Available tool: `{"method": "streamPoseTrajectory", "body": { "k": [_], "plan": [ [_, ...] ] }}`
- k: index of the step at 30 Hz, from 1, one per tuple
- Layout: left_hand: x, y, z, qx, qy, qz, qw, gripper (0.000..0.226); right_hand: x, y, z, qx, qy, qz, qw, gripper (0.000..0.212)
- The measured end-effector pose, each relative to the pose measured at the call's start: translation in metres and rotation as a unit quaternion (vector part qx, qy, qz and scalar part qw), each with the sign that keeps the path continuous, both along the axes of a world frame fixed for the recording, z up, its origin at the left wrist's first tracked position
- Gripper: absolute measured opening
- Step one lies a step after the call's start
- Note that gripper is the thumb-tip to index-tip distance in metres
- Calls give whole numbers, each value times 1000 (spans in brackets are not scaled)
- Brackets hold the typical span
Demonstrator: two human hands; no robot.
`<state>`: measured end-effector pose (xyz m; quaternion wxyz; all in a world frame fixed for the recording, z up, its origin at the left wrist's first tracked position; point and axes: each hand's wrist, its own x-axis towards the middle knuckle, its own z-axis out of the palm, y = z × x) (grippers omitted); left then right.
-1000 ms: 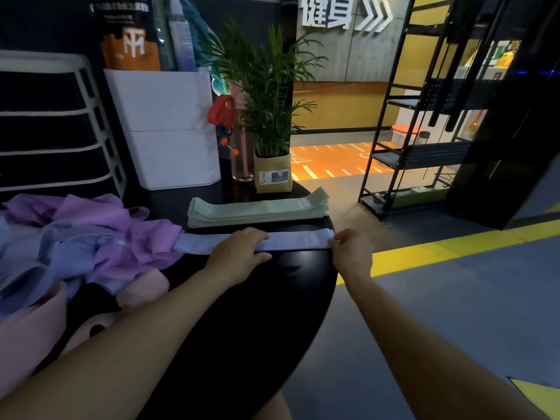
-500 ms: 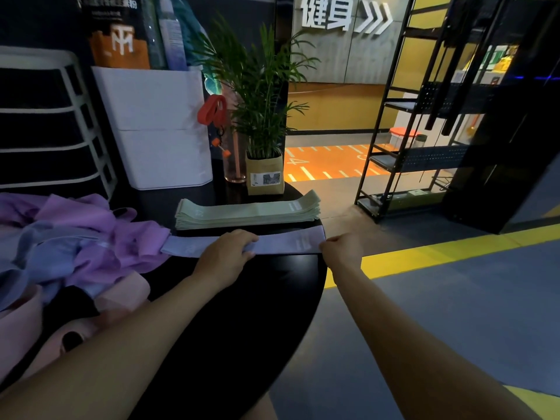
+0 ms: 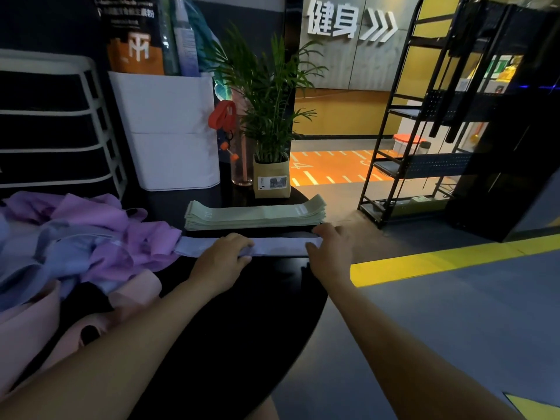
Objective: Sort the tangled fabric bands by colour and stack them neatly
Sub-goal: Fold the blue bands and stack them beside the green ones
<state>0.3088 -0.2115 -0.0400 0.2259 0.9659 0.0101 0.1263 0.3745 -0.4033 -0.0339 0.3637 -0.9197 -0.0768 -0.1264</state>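
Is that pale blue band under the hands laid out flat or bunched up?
Flat: the pale blue band lies straight along the table edge, both hands on it.
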Motion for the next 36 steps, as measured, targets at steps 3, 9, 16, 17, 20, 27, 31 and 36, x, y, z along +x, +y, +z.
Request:
{"method": "streamPoseTrajectory", "body": {
  "k": [3,9,16,17,20,27,31,36],
  "plan": [
    [-13,16,7,42,-22,17,999,34,-12,27,4,-16,-5,56,998,31],
    [-40,71,28,158,-78,83,981,30,-33,94,14,-29,-2,153,988,32],
    [-83,144,51,208,17,140,968,48,-52,175,23,-77,-55,247,964,33],
    [-89,151,54,215,23,149,965,48,-53,185,23,-93,-55,269,957,34],
    [-104,168,61,236,36,155,959,53,-54,217,16,-211,-52,333,917,42],
    [-124,192,59,227,88,156,957,64,-50,253,24,-282,-10,368,886,37],
    [-124,213,51,131,64,139,979,47,-46,286,19,-267,5,336,903,30],
    [-124,240,53,44,-75,138,987,23,-42,342,31,-192,-24,391,900,17]
  ]
}}
